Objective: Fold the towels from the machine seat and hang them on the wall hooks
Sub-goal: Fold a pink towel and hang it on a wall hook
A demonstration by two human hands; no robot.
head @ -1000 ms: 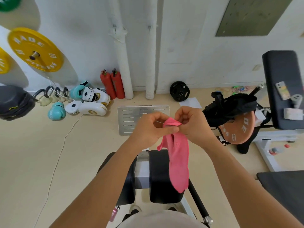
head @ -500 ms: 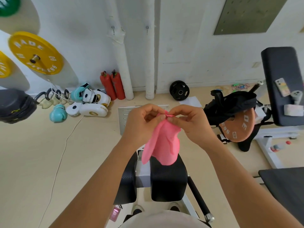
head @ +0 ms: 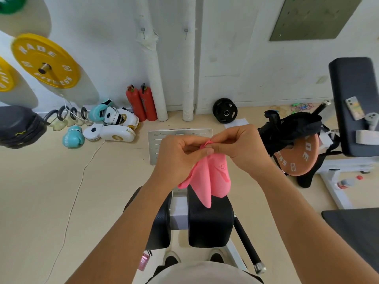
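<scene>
The black padded machine seat sits directly below the person's arms, with nothing lying on the part of it that shows, and on the white wall beyond hang two small hooks, both bare. Between seat and wall, held up in the air at chest height, is the pink towel. A second ago it hung long and narrow from both hands; now it hangs shorter and bunched in two or three loose lobes, its lowest tip dangling just above the seat pad. That suggests the lower part has been brought up toward the top edge, so the fold looks about half made, not yet flat or neat enough to hang. The cloth is thin and limp, with a faint darker mark on the right lobe. The left hand and right hand are close together, almost touching, each pinching the gathered top edge between thumb and curled fingertips, where a small crumpled peak of pink shows.
</scene>
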